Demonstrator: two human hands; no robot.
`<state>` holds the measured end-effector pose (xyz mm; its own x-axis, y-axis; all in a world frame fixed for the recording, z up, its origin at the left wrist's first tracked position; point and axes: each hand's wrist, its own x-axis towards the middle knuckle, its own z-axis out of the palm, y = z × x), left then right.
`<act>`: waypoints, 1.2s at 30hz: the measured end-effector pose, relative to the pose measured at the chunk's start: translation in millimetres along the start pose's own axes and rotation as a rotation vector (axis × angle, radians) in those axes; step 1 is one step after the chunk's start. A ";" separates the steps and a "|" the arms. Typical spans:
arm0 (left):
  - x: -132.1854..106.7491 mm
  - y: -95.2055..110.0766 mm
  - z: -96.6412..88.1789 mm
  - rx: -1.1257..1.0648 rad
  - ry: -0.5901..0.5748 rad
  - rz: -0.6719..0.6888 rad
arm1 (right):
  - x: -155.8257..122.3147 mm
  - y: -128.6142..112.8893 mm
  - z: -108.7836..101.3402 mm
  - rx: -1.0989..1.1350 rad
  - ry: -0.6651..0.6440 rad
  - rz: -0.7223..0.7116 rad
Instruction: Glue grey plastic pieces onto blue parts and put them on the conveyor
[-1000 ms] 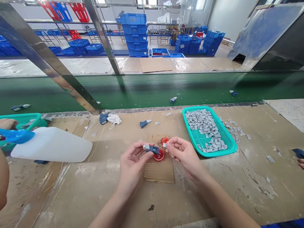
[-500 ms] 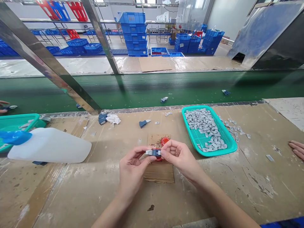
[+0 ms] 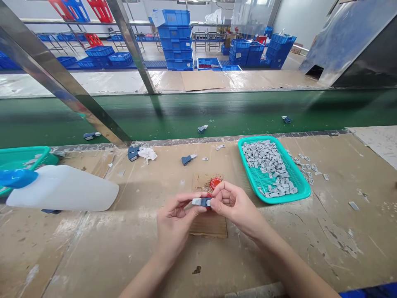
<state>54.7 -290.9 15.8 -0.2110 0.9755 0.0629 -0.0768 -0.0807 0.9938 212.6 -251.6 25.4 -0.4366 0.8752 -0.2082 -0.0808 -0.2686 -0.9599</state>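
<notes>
Between my two hands is a small dark blue and light grey plastic part, held level above a cardboard piece. My left hand pinches it between thumb and fingers from the left. From the right, my right hand closes thumb and fingertips on its other end; whether a separate small piece is in those fingertips is hidden. Behind the fingers, a red round piece lies among brown crumbs on the cardboard. A similar blue-grey part rests farther back on the table.
At right stands a turquoise basket of small grey pieces, with loose grey pieces beside it. A white jug lies at left near a green basket. The green conveyor belt carries several blue-grey parts. A metal post slants at left.
The parts on the belt have shifted left. My hands keep hold of the part, which has tilted slightly. The other people's hands at both edges have gone out of view.
</notes>
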 end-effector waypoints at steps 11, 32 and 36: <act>-9.3 3.1 8.9 0.043 0.032 0.026 | -2.3 3.4 4.1 -0.003 0.056 -0.042; 222.9 8.2 -54.3 1.208 0.042 0.213 | -0.4 6.4 -126.7 -1.288 0.499 0.332; 274.7 1.1 -58.6 1.339 0.040 0.170 | 1.2 -2.4 -121.4 -1.216 0.497 0.334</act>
<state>-60.5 -35.0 28.8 -0.1527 0.9650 0.2130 0.9500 0.0839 0.3009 321.1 -201.2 4.6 0.1088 0.9597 -0.2590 0.9138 -0.1991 -0.3540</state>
